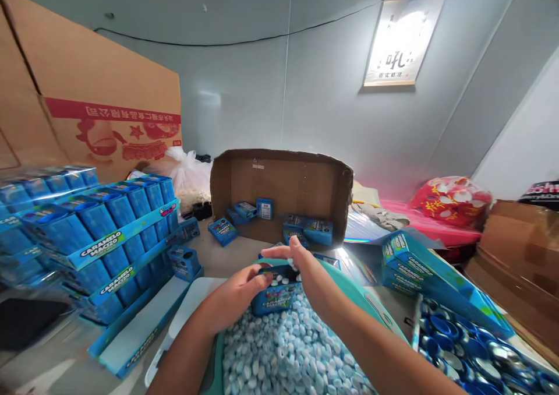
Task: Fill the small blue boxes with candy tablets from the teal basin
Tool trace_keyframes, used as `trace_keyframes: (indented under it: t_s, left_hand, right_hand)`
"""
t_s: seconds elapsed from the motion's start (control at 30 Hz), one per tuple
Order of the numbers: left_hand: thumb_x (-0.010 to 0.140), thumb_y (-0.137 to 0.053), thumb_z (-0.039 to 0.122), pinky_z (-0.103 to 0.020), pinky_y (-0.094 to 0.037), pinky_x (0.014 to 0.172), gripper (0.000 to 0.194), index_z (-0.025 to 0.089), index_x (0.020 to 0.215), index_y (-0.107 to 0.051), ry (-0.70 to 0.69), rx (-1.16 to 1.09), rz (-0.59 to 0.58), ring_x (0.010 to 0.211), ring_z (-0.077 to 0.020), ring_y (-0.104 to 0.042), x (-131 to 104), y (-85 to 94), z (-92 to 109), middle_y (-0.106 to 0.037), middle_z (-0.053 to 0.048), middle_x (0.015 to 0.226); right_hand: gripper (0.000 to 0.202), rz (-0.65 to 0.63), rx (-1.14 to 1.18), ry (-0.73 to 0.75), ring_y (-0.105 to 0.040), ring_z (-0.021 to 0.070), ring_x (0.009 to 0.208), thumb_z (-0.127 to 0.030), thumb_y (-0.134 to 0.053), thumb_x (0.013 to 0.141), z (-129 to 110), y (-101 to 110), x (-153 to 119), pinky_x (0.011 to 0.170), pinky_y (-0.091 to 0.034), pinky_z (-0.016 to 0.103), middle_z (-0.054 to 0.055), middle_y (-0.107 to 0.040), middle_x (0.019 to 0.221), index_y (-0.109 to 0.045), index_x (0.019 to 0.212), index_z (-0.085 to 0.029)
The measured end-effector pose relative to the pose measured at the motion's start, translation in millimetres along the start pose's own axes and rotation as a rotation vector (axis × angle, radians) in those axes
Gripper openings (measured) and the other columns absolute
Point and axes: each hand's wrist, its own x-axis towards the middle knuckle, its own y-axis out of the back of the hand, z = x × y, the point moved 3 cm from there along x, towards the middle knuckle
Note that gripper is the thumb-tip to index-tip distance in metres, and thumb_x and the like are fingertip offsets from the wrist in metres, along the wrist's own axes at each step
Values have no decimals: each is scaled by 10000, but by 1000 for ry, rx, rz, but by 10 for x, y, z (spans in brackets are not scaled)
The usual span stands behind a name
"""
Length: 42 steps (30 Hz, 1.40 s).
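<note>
My left hand (238, 293) is closed around a small blue candy tin (275, 299) with "Caramelo" lettering, tilted over the tub. White candies show at the tin's open top. Beside it, my right hand (311, 270) is stretched out with its fingers over the tin's far edge, and a few candies lie against them. Both hands are above a teal tub (349, 281) that is filled with pale blue and white oval candies (288, 348). The underside of my right fingers is hidden.
Stacked trays of blue tins (109, 249) stand at the left. An opened cardboard box (279, 179) with loose tins lies behind the tub. To the right are a blue display carton (419, 267) and a tray of blue-rimmed metal lids (463, 348). A large carton (131, 80) rises back left.
</note>
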Motion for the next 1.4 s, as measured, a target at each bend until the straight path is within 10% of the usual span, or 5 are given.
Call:
trace_keyframes:
  t_s: [0.57,0.97,1.4]
  left_hand:
    - [944,-487,537,-439,-397,1124,616,157,1427,-532,-24,9,-62,1325,-323,-504,4,-15,108,-612,-90,1392]
    - [977,-477,568,-387,-376,1134,579,180,1398,-561,-72,4,-61,1320,-289,-510,12,-1,16,-603,-65,1406]
    - [1002,-427,563,-393,-394,1130,550,202,1386,-586,-86,-37,-45,1316,-286,-513,-3,-6,68,-624,-52,1383]
  right_hand:
    - [844,-72,-160,60,-478,332,1296,-811,-168,925,-14,-18,-12,1144,-269,498,74,-649,1304,-809,949,-262]
    - [591,-208,-592,37,-261,329,1479,-640,-241,1016,-116,43,-135,1190,-44,595,46,-443,1548,-654,1330,-357]
    - [365,-124,-453,112,-563,245,1188,-541,-559,957,-108,141,-60,1001,-445,360,30,-594,1301,-665,1224,-315]
